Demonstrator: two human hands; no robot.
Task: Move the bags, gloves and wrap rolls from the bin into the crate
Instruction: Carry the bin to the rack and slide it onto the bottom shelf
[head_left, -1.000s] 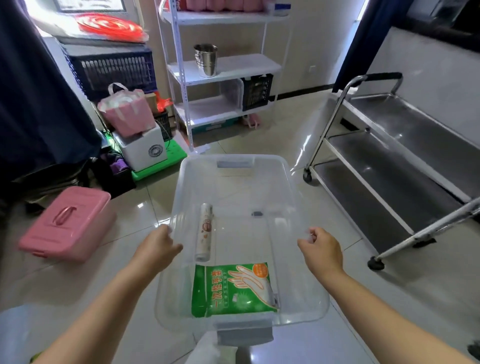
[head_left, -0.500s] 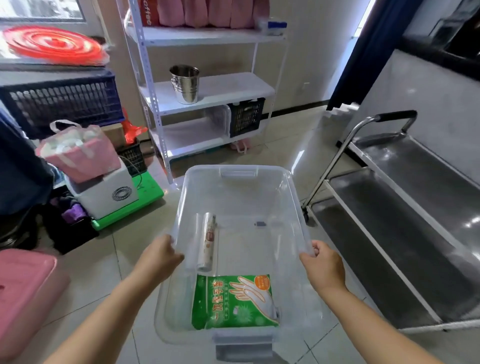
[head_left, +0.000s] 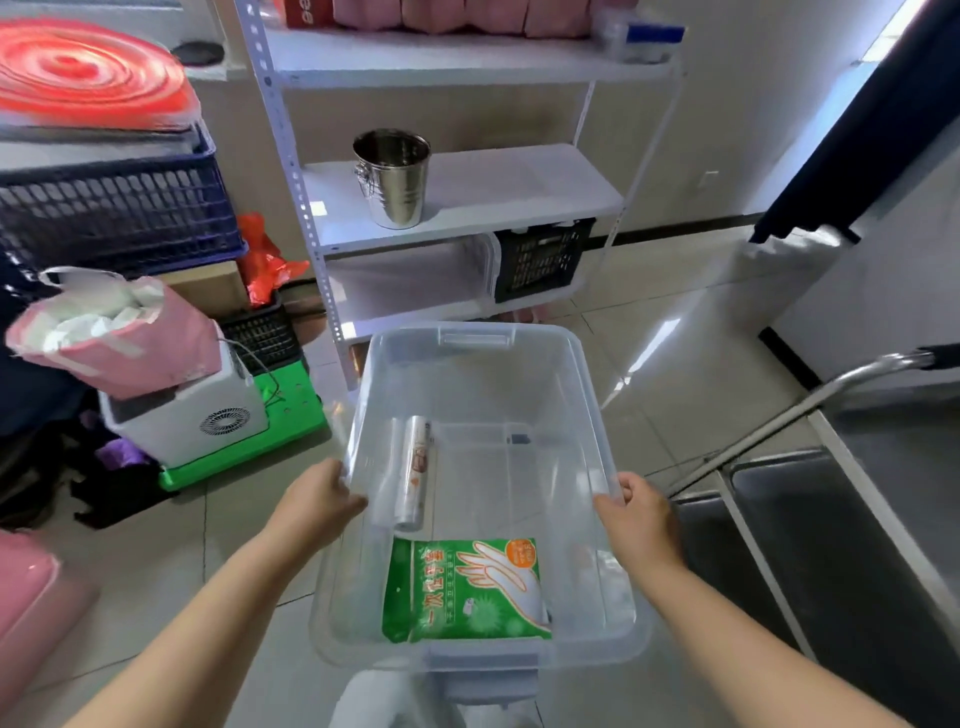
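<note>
1. At the long rims of the clear bin (head_left: 587, 395), the left hand (head_left: 317, 501) and the right hand (head_left: 641, 519) each grip an edge, fingers curled over it, holding the bin above the floor.
2. Inside lie a wrap roll (head_left: 415, 478) near the left wall and a green glove packet (head_left: 467, 590) at the near end.
3. Both forearms reach forward from below, roughly level.
4. Pale floor tiles (head_left: 670, 332) spread ahead to a white shelf unit (head_left: 467, 197), which holds a steel bucket (head_left: 393, 176) and a black crate (head_left: 543, 265).
5. A steel trolley (head_left: 831, 519) stands close on the right; boxes and a green base (head_left: 244, 447) crowd the left.
</note>
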